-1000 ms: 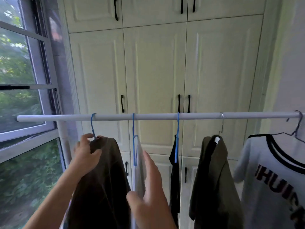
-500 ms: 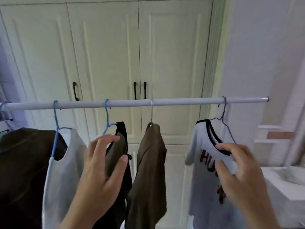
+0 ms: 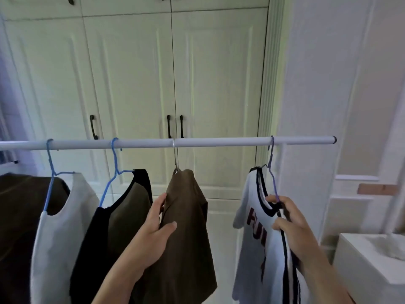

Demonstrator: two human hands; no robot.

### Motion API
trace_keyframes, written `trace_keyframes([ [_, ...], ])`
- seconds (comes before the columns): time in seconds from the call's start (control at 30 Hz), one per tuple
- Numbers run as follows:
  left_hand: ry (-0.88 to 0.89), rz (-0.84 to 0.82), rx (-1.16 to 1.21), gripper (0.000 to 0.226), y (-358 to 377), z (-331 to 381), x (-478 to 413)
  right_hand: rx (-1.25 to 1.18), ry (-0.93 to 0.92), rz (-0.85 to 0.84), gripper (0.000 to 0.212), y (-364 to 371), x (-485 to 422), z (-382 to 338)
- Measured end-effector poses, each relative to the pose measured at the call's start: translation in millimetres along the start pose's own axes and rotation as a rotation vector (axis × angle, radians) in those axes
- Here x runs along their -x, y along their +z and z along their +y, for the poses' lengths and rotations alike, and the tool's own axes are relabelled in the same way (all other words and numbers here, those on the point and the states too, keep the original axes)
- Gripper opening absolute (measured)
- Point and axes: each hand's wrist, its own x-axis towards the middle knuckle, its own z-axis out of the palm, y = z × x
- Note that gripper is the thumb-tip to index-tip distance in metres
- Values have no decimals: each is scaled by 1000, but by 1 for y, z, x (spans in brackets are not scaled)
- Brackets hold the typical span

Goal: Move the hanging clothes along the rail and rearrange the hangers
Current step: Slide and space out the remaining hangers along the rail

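A white rail runs across at chest height with several garments on hangers. From the left hang a dark brown garment, a grey top on a blue hanger, a black-and-olive top on another blue hanger, an olive-brown shirt on a metal hanger, and a white T-shirt with dark trim and red letters on a purple hanger. My left hand grips the olive-brown shirt at its left shoulder. My right hand pinches the white T-shirt's collar at the hanger's arm.
Cream wardrobe doors with black handles stand close behind the rail. The rail's right end stops before a white wall. A white counter with a basin sits low on the right. A bare stretch of rail lies between the metal and purple hangers.
Both hands have moved forward and taken hold: the left now grips the olive-brown shirt, the right closed on the white T-shirt's collar. The view has kept turning toward the rail's right end.
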Motion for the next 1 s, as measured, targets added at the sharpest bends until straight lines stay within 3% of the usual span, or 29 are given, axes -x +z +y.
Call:
trace_keyframes([
  [0.33, 50, -52, -96, 104, 11, -8, -9, -80, -91, -62, 41, 49, -8, -7],
  [0.6, 79, -9, -77, 104, 12, -7, -10, -90, -104, -106, 55, 96, -7, -13],
  [1.0, 132, -4, -27, 96, 3, -12, -6, -157, -26, -91, 46, 137, 12, -11],
])
